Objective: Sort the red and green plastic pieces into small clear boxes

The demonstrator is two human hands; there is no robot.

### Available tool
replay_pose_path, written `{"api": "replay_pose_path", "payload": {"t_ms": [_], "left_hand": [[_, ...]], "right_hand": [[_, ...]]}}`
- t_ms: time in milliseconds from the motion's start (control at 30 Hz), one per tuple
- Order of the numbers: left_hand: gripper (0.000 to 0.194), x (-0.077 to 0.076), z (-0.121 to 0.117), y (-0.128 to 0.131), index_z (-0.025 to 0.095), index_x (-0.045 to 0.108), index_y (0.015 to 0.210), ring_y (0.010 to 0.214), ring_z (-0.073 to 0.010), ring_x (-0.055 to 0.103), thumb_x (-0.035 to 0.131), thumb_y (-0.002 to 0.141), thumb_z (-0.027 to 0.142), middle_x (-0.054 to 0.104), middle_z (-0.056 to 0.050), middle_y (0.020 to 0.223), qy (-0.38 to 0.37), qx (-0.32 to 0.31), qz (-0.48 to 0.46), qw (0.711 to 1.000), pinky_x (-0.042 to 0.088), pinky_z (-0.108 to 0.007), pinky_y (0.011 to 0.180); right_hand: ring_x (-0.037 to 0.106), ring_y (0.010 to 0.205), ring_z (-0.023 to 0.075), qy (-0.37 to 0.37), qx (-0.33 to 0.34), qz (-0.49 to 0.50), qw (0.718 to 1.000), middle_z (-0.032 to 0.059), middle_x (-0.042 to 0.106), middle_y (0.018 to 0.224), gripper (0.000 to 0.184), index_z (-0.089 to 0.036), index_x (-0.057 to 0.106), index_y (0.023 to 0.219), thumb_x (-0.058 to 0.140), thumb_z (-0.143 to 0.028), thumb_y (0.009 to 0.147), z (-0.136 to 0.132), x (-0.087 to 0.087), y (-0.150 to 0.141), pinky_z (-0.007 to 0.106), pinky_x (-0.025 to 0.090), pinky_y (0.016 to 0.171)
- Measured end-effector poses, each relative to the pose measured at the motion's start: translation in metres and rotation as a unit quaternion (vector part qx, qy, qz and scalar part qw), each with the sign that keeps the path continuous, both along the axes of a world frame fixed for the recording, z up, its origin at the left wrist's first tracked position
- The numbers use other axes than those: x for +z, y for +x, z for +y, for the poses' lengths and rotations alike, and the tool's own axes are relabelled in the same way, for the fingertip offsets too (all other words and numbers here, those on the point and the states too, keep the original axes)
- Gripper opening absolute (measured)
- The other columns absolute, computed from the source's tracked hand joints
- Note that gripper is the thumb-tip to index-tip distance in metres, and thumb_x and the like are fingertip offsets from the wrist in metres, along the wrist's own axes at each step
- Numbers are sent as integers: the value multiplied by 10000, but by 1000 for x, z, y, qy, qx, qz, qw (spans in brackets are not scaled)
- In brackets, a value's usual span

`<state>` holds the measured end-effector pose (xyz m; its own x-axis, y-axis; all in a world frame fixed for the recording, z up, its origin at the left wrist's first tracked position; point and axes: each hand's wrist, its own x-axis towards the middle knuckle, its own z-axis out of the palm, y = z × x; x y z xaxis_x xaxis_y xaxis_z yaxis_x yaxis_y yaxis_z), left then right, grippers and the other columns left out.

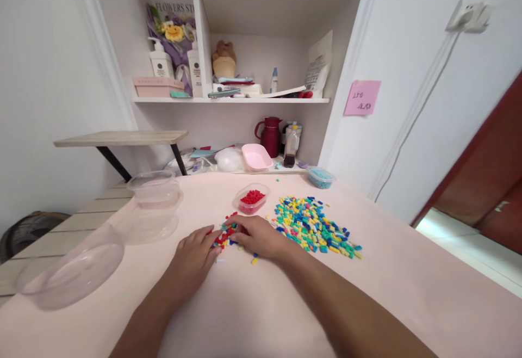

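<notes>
Between my two hands lies a small pile of mixed toy bricks (pixel 228 234), many of them red. My left hand (pixel 198 250) rests flat at the pile's left side, fingers stretched out and tips touching the bricks. Curved over the right side is my right hand (pixel 258 235), its thumb and forefinger apart with bricks showing between them. Just beyond the hands stands a clear tub of red bricks (pixel 253 198). To the right spreads a larger heap of blue, yellow, green and white bricks (pixel 312 224). My right fingertips partly hide the small pile.
Several clear plastic containers (pixel 85 273) stand along the table's left side. A clear tub of light blue bricks (pixel 321 177) sits at the back right. Behind the pink table (pixel 244 314) are a pink basin (pixel 256 156), a red jug (pixel 270 136) and a bottle (pixel 291 148).
</notes>
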<state>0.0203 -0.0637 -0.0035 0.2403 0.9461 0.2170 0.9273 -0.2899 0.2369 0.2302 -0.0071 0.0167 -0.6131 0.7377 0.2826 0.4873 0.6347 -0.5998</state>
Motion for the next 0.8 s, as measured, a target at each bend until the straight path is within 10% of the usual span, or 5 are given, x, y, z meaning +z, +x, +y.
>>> {"api": "replay_pose_path", "payload": {"t_ms": [800], "left_hand": [[467,5,-2,3,243,508,1356,1334,-254,414,323,947,374,488,-97,1443,-24,-1,24,999,334,-468,1069]], "right_hand": [[576,749,149,-5,9,-14,1000,-3,646,813,403,-252,600,1240,614,-276,838,-1,1,1,244,411,696]]}}
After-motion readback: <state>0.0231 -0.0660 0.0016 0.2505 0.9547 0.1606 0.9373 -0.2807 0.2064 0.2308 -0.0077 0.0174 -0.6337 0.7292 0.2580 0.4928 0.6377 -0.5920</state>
